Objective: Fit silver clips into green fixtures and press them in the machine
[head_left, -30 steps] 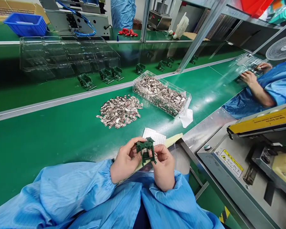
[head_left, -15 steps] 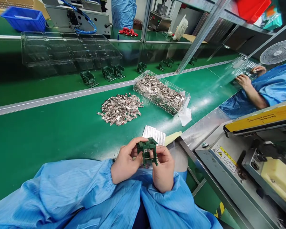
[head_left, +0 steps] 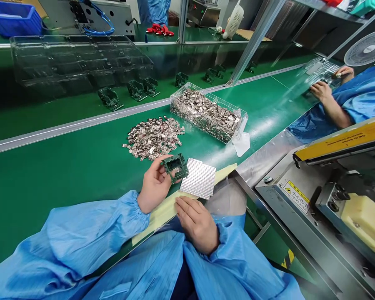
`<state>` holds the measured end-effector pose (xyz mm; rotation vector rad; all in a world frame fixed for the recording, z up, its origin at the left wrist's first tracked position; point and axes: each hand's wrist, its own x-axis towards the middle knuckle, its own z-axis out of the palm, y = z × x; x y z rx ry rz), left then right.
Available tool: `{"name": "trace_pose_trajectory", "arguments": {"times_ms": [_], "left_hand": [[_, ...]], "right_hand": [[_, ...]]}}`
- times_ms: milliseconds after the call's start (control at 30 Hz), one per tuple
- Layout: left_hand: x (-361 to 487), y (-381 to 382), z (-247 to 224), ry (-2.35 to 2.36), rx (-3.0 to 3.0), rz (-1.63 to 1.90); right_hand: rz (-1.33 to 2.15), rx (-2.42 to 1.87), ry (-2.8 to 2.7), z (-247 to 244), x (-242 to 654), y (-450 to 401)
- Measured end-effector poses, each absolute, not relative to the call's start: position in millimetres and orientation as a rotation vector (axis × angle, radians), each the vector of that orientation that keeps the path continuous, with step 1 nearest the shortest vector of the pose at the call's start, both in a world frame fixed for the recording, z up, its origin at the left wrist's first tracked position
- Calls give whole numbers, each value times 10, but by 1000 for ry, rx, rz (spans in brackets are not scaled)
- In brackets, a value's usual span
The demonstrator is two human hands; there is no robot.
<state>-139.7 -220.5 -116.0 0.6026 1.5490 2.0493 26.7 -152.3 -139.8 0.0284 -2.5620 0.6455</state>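
Observation:
My left hand [head_left: 156,185] grips a dark green plastic housing [head_left: 183,168] between thumb and fingers, above the green table, its square opening turned up towards me. My right hand [head_left: 196,223] is away from the housing, its fingers stretched out close together, tips at the yellow tape [head_left: 162,212] along the table edge. Nothing shows in it, though its palm is hidden. Just beyond those fingertips lies a flat silvery slab of small blocks in rows [head_left: 200,179]. Farther off is a loose pile of small metal pieces [head_left: 156,137].
A clear plastic box [head_left: 243,123] full of similar metal pieces stands behind the pile. Several green housings [head_left: 109,99] line the strip beyond the metal rail [head_left: 81,127]. At right are a machine [head_left: 300,196] with a yellow bar and a co-worker's hands [head_left: 323,91].
Both hands were on the housing; now only the left holds it, shifted left and away from me. My right hand has let go and moved down to the table edge. The view has shifted slightly.

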Motion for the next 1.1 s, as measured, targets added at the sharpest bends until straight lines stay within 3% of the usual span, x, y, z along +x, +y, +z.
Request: {"name": "trace_pose_trajectory", "arguments": {"times_ms": [200,367,567,1100], "left_hand": [[-1373,-2203,-1220,1555,634,2010],[-1355,-2165,-1254,1527,596,1989],[-1250,-1970,-1232,1530,655,1954],[-1134,-1682,-1272,1498,736,1852]], "right_hand": [[695,-154,-2489,-1768,799,-1100],[1329,-822,-2125,-1863,922,-903],[1658,-896,-1912,-1706,588,-966],[1446,-832,-2048,-1872,503,-984]]}}
